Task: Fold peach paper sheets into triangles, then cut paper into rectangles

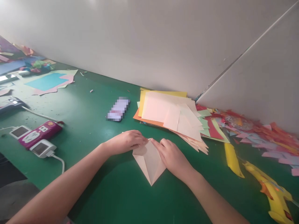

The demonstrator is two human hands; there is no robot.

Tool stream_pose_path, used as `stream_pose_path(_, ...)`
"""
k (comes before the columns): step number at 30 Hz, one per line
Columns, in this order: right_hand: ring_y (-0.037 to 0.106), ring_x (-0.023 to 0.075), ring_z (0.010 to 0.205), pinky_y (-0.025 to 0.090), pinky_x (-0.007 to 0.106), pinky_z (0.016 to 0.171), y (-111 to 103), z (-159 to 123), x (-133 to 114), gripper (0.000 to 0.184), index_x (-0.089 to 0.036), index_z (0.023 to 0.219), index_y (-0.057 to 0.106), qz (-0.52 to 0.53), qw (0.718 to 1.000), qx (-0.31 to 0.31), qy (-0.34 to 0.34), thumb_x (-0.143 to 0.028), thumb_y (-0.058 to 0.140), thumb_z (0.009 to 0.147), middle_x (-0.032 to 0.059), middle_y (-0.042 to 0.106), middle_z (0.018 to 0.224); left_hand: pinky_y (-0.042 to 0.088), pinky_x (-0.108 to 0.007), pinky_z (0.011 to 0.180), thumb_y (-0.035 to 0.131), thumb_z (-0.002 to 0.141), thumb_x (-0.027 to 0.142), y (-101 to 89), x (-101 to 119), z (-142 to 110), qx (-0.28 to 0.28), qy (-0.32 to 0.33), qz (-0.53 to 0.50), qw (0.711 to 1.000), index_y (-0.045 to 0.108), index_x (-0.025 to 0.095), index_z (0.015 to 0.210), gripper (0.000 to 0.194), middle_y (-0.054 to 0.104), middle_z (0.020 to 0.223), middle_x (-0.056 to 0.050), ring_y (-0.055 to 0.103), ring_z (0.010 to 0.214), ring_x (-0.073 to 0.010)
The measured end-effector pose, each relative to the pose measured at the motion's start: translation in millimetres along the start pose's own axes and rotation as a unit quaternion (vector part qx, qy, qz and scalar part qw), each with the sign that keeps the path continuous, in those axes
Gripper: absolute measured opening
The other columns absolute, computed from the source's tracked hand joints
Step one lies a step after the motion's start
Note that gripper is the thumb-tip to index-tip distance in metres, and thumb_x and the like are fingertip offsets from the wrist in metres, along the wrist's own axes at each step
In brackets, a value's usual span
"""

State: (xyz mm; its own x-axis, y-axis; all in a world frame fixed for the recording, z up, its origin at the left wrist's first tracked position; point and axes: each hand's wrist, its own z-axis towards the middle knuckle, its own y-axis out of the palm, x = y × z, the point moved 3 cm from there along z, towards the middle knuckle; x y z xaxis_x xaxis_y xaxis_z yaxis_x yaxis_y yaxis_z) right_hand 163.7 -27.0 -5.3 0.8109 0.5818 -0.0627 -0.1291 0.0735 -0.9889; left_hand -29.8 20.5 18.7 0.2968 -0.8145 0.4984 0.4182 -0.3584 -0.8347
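Observation:
A pale peach sheet of folded paper (153, 160) lies on the green table, creased into a kite shape with its sharp point towards me. My left hand (129, 141) is closed at the paper's upper left edge, its fingers curled and pinching there. On the upper right side, my right hand (171, 152) presses the paper with its index finger near the top corner, the other fingers bent. The fingertips of the left hand are partly hidden. Just beyond the right hand sits a stack of coloured paper (163, 107), with folded peach pieces (193, 140) fanned at its near edge.
A phone (118, 109) lies beyond my left hand. At the left are a purple power strip (39, 133) with white chargers and cables. A yellow cutter (233, 160) and a yellow glue gun (271, 189) lie right, near piled paper strips (275, 137). A wall (140, 40) rises behind.

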Motion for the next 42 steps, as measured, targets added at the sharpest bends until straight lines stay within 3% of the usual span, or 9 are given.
stream_pose_path(16, 0.044, 0.0159, 0.067, 0.038, 0.026, 0.057, 2.8, -2.1, 0.6, 0.046, -0.017, 0.137, 0.042, -0.005, 1.0, 0.008, -0.005, -0.011, 0.034, 0.092, 0.0054, 0.049, 0.079, 0.047, -0.033, 0.081, 0.041, 0.093, 0.014, -3.3, 5.7, 2.8, 0.005, 0.037, 0.016, 0.999, 0.064, 0.018, 0.083, 0.024, 0.069, 0.104, -0.008, 0.062, 0.086, -0.0171)
stream_pose_path(24, 0.045, 0.0161, 0.067, 0.038, 0.027, 0.057, 3.8, -1.8, 1.4, 0.043, -0.018, 0.135, 0.043, -0.003, 1.0, 0.011, 0.002, -0.013, 0.033, 0.094, 0.0047, 0.048, 0.078, 0.047, -0.028, 0.07, 0.039, 0.095, 0.018, -3.6, 6.6, 2.5, -0.005, 0.009, 0.047, 0.999, 0.064, 0.017, 0.093, 0.025, 0.069, 0.089, -0.009, 0.06, 0.088, -0.0197)
stream_pose_path(30, 0.048, 0.0177, 0.074, 0.041, 0.03, 0.065, 2.5, -2.8, 0.3, 0.043, -0.016, 0.137, 0.039, 0.007, 0.999, 0.036, -0.008, -0.014, 0.032, 0.094, 0.0058, 0.051, 0.083, 0.049, -0.026, 0.07, 0.045, 0.093, 0.03, -6.5, 7.6, 2.6, 0.02, -0.014, -0.005, 1.0, 0.064, 0.018, 0.094, 0.022, 0.068, 0.082, -0.008, 0.06, 0.083, -0.0182)
stream_pose_path(35, 0.042, 0.0162, 0.064, 0.034, 0.027, 0.055, 5.4, -1.8, 0.6, 0.048, -0.019, 0.138, 0.04, -0.03, 0.999, 0.022, -0.013, -0.009, 0.031, 0.092, 0.0034, 0.046, 0.075, 0.048, -0.027, 0.071, 0.041, 0.095, 0.025, -5.5, 7.5, 2.4, 0.008, -0.008, 0.017, 1.0, 0.064, 0.018, 0.096, 0.024, 0.068, 0.084, -0.009, 0.06, 0.084, -0.0186)
stream_pose_path(42, 0.04, 0.0158, 0.066, 0.032, 0.026, 0.056, 4.2, -0.2, 0.1, 0.052, -0.018, 0.138, 0.039, -0.046, 0.999, -0.009, -0.011, -0.005, 0.037, 0.088, 0.0043, 0.046, 0.077, 0.044, -0.026, 0.069, 0.039, 0.094, 0.017, -5.4, 5.6, 1.9, -0.026, -0.031, 0.036, 0.999, 0.065, 0.018, 0.101, 0.027, 0.067, 0.088, -0.008, 0.059, 0.082, -0.0172)
